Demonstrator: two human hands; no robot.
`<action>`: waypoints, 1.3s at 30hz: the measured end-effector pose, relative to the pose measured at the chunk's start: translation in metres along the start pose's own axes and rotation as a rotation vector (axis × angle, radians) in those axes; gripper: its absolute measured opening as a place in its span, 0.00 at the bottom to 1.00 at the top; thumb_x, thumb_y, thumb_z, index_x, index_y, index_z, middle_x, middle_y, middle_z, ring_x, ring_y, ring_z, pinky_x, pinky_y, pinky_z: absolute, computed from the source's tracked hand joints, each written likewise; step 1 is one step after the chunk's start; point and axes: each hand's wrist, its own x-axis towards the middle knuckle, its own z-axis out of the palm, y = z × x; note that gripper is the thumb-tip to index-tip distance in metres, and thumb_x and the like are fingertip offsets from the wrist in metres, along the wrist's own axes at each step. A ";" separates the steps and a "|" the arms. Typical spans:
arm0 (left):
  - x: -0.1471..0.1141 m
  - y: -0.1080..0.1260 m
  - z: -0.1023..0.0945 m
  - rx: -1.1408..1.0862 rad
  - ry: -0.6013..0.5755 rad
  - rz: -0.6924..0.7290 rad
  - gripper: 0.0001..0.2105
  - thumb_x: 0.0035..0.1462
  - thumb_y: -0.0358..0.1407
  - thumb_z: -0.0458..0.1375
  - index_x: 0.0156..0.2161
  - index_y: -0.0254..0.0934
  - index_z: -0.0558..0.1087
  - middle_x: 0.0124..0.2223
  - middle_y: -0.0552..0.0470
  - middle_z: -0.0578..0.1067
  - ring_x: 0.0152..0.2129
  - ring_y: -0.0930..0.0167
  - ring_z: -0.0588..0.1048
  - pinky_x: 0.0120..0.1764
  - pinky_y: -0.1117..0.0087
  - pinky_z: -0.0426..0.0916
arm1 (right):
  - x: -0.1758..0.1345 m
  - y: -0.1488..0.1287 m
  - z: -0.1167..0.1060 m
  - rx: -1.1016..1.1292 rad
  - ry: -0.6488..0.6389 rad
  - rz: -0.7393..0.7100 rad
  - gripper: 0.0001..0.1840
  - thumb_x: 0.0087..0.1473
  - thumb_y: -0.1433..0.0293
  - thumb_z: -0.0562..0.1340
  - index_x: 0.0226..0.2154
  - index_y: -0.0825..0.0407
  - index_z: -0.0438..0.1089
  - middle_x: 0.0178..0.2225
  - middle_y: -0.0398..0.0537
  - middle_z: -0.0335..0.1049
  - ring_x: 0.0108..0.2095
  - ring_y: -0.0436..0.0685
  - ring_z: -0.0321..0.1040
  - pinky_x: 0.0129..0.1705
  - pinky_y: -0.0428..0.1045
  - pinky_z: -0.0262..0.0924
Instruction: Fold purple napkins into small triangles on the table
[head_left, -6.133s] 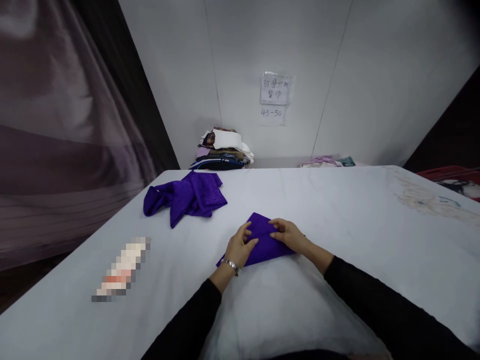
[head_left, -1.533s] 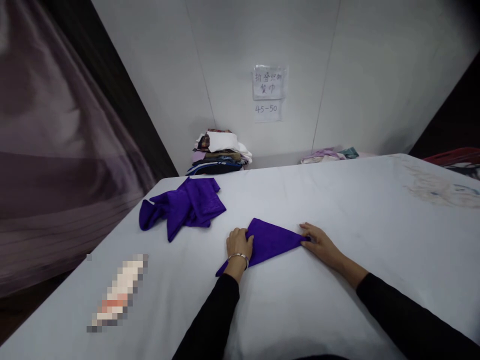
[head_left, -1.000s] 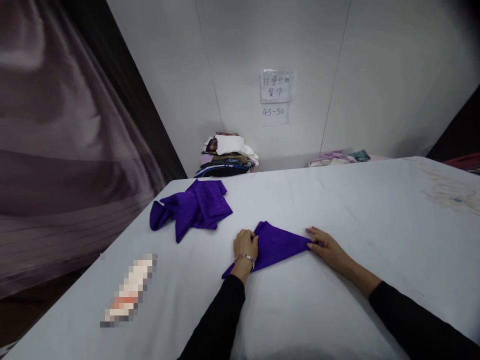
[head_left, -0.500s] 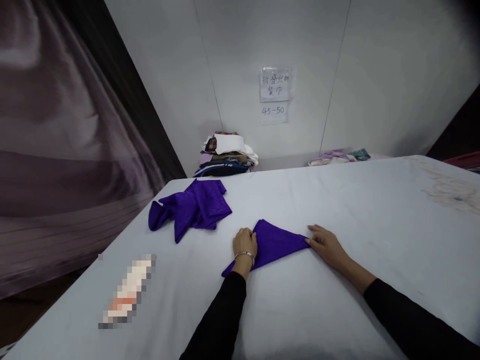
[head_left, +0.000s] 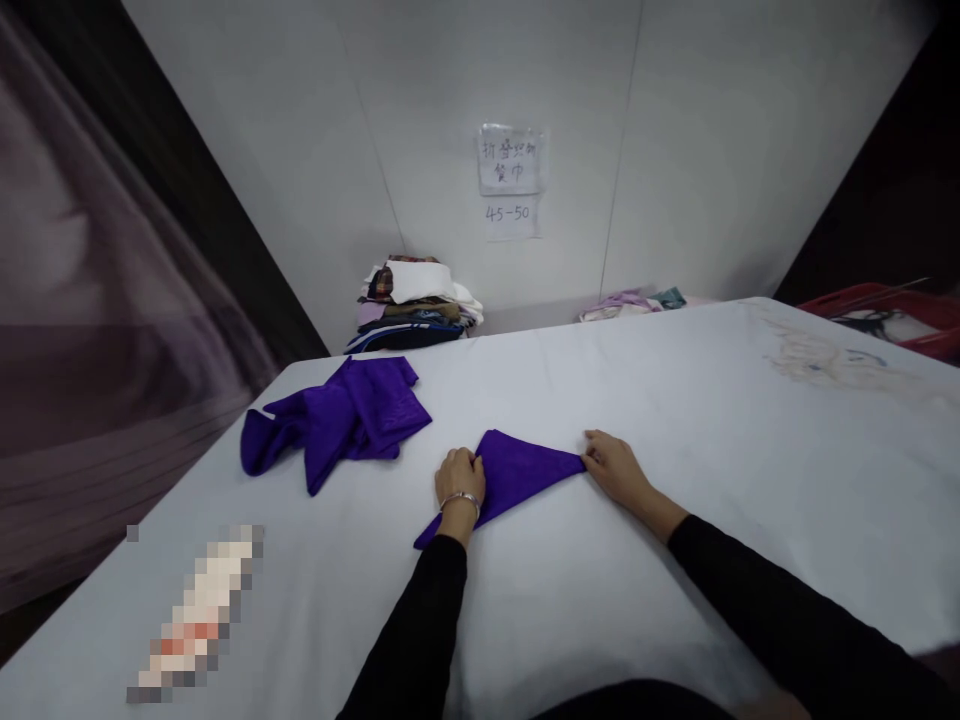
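A purple cloth napkin [head_left: 517, 470], folded into a triangle, lies on the white-covered table [head_left: 570, 580]. At its left part, my left hand [head_left: 459, 480] is closed with curled fingers on the cloth, a bracelet round the wrist. The hand and wrist cover some of the fabric, and a lower-left corner pokes out beyond them. My right hand [head_left: 611, 465] pinches the pointed right tip between thumb and finger. Further left, a loose heap of crumpled purple cloth [head_left: 352, 415] rests apart from both hands.
A pile of folded clothes [head_left: 416, 305] stands by the wall behind the table. More fabric [head_left: 630, 303] lies to its right. A pixelated pale object [head_left: 199, 610] is at the table's near left. Beyond the right edge sits a red basket [head_left: 862, 300].
The view has swung to the right, so everything appears further left and more of the red basket shows. Both hands stay on the folded napkin, whose shape looks nearly the same.
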 end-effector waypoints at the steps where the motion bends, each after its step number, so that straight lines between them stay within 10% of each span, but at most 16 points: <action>1: 0.000 0.000 0.000 0.001 0.000 0.001 0.07 0.56 0.36 0.49 0.31 0.38 0.68 0.35 0.50 0.71 0.34 0.68 0.70 0.35 0.68 0.60 | -0.003 -0.005 -0.001 -0.011 0.023 -0.019 0.10 0.53 0.67 0.52 0.34 0.51 0.67 0.49 0.54 0.66 0.55 0.61 0.54 0.53 0.60 0.48; 4: 0.001 0.001 0.000 0.005 0.003 0.005 0.07 0.56 0.36 0.49 0.32 0.38 0.68 0.35 0.50 0.72 0.34 0.67 0.71 0.35 0.67 0.60 | -0.017 -0.037 0.001 -0.039 -0.001 -0.194 0.18 0.57 0.65 0.50 0.48 0.53 0.63 0.56 0.55 0.56 0.59 0.60 0.45 0.58 0.62 0.36; 8: 0.002 0.000 0.001 0.015 0.012 0.016 0.08 0.56 0.37 0.49 0.32 0.38 0.69 0.35 0.49 0.72 0.34 0.67 0.71 0.35 0.67 0.61 | -0.033 -0.095 0.013 0.005 -0.344 -0.503 0.33 0.56 0.54 0.50 0.59 0.55 0.49 0.61 0.55 0.44 0.62 0.60 0.34 0.60 0.61 0.27; 13: 0.002 -0.001 0.001 0.026 0.012 0.035 0.08 0.56 0.37 0.48 0.33 0.38 0.69 0.36 0.48 0.72 0.35 0.66 0.71 0.36 0.67 0.61 | -0.030 -0.124 0.027 0.026 -0.510 -0.543 0.41 0.55 0.48 0.45 0.61 0.59 0.41 0.62 0.60 0.39 0.63 0.60 0.28 0.60 0.59 0.22; 23: 0.005 -0.003 0.004 0.020 -0.004 0.034 0.08 0.56 0.36 0.48 0.32 0.39 0.68 0.35 0.49 0.71 0.34 0.66 0.71 0.35 0.66 0.61 | 0.000 -0.052 0.009 -0.044 -0.506 -0.401 0.38 0.56 0.48 0.46 0.61 0.53 0.42 0.63 0.53 0.38 0.62 0.59 0.32 0.60 0.60 0.21; 30: 0.004 -0.003 0.002 0.006 0.000 0.036 0.08 0.56 0.36 0.48 0.31 0.39 0.68 0.35 0.48 0.71 0.34 0.66 0.70 0.35 0.66 0.61 | -0.005 0.019 -0.015 0.155 -0.198 -0.028 0.26 0.55 0.55 0.53 0.53 0.50 0.58 0.58 0.52 0.54 0.60 0.58 0.43 0.60 0.59 0.36; 39: 0.005 -0.005 0.004 0.007 0.013 0.039 0.08 0.56 0.36 0.48 0.31 0.39 0.68 0.34 0.49 0.71 0.33 0.66 0.70 0.34 0.67 0.61 | -0.004 0.014 -0.011 0.279 -0.185 0.060 0.06 0.51 0.66 0.57 0.33 0.49 0.67 0.54 0.50 0.60 0.59 0.59 0.45 0.58 0.63 0.35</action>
